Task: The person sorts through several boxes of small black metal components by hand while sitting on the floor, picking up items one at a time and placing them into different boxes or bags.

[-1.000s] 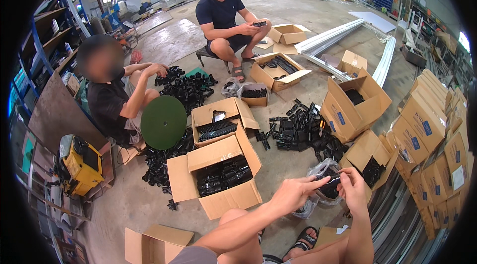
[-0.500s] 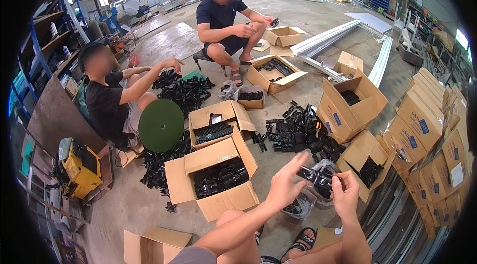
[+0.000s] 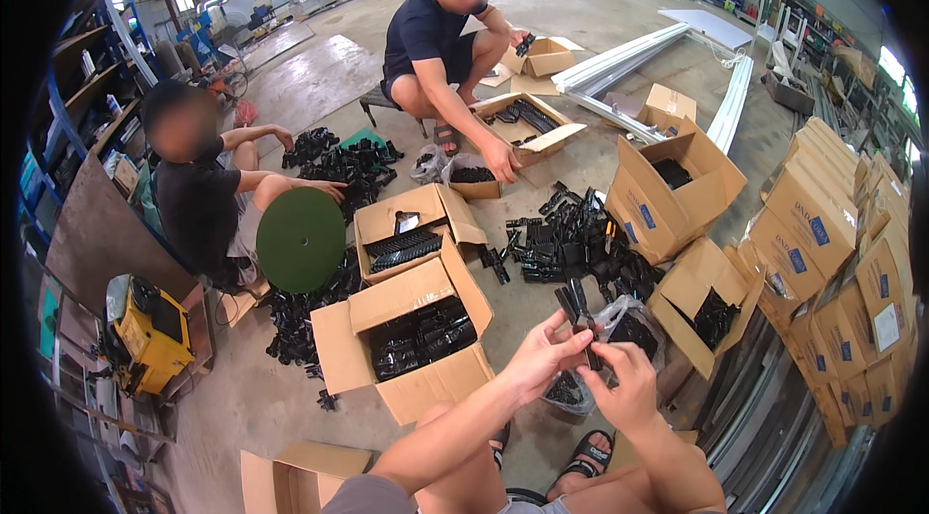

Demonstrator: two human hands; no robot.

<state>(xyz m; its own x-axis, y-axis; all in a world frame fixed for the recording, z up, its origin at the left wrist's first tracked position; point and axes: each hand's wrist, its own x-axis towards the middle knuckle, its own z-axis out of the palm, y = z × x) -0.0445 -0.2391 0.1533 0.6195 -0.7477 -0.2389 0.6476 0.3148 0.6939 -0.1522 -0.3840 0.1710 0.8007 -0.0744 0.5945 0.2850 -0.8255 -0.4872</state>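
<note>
Upright between my hands is a black bracket-like part [image 3: 578,306] with narrow prongs at its top. My left hand [image 3: 538,357] is closed on its side with thumb and fingers. My right hand [image 3: 624,380] pinches its lower end. Just behind them, a clear plastic bag [image 3: 631,328] holds small black pieces, and a second bag [image 3: 569,392] lies partly under my hands. Beyond is a loose pile of black parts [image 3: 571,248]. To the left stands an open cardboard box [image 3: 426,396] of wrapped black parts.
More open cartons stand around, one at right [image 3: 702,311] and a taller one [image 3: 668,214] behind. A co-worker [image 3: 426,59] leans over a box at the back; another [image 3: 194,199] sits left by a green disc [image 3: 301,241]. Stacked cartons [image 3: 808,224] and long metal profiles [image 3: 764,417] line the right.
My hands have come closer together, and the black part has turned from lying sideways to upright. The back co-worker now reaches down toward a box; the left one has lowered an arm.
</note>
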